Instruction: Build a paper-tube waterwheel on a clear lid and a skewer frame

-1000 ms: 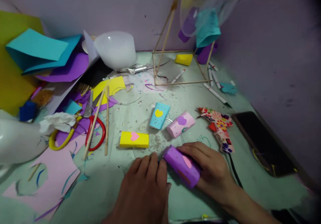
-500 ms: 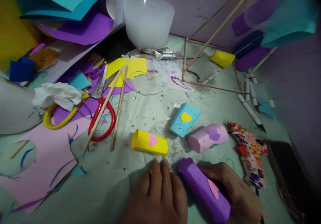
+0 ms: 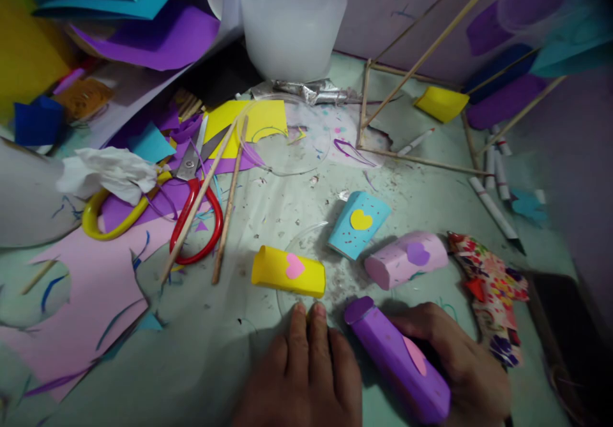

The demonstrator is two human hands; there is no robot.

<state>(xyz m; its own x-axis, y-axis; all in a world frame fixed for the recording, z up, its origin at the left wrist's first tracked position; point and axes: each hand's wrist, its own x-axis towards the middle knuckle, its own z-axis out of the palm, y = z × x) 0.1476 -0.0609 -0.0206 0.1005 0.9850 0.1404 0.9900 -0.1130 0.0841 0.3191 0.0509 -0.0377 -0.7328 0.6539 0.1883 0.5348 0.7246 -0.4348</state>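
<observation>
My right hand is closed around the right side of a purple paper box with a pink heart on it. Its fingertips are partly hidden behind the box. Flat on the table lies my left hand, fingers stretched forward and holding nothing. Just beyond those fingertips is a yellow paper box with a pink heart. Farther up rests a light blue paper box with dark specks and a yellow heart. A pink paper box with a purple heart lies right of it.
Scissors with red and yellow handles, wooden sticks and pink paper scraps lie left. A white tub stands at the back. On the right are a stick frame, several markers, a floral cloth piece and a dark phone-like object.
The view has shifted slightly, so things at the right and back appear a little farther right and higher. Both hands and the boxes keep nearly the same places on the table.
</observation>
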